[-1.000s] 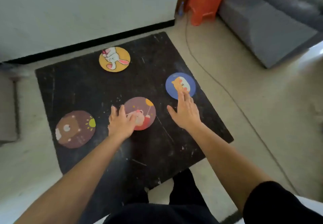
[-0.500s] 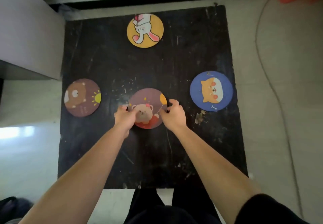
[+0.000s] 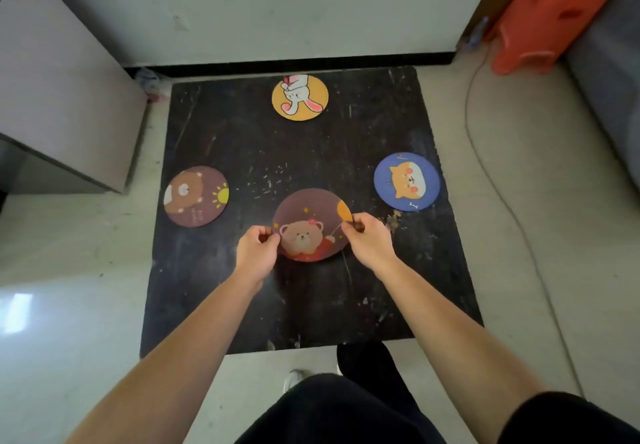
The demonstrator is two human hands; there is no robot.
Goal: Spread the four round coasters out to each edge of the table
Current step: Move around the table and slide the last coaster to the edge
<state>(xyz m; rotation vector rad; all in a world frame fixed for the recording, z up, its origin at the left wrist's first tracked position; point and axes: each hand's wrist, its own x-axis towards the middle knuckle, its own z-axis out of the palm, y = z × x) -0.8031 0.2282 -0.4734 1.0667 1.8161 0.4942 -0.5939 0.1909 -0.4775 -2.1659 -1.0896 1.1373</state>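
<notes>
Hands pinch the bear-with-balloon coaster (image 3: 308, 227) between them: left hand (image 3: 256, 253) on its left rim, right hand (image 3: 369, 241) on its right, above the black tabletop (image 3: 311, 305). Three other coasters lie beyond, well apart.

Head camera looks steeply down, table (image 3: 311, 152) near.

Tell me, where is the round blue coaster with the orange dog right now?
In the head view, the round blue coaster with the orange dog lies flat at the right edge of the black square table, untouched, to the right of and beyond the round maroon bear coaster held by both hands.
</notes>
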